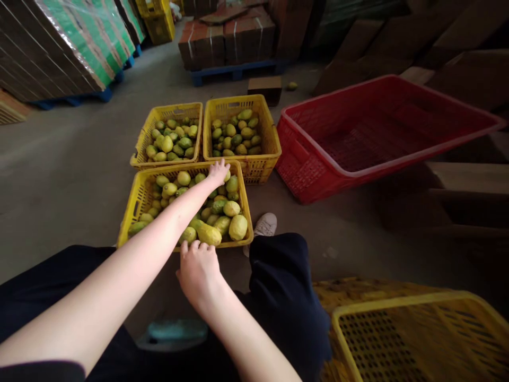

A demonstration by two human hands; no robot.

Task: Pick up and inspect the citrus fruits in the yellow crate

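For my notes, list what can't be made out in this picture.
In the head view:
Front yellow crate: some contents hidden behind the left forearm.
Left hand: its grip, hidden by its own back.
Lower-right yellow crate: cut off by the bottom edge.
Teal object: too blurred to identify.

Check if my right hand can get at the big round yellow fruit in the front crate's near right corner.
Probably yes: your right hand is at the near rim of the front crate, and the round yellow fruit lies uncovered on top, with your left arm clear of it.
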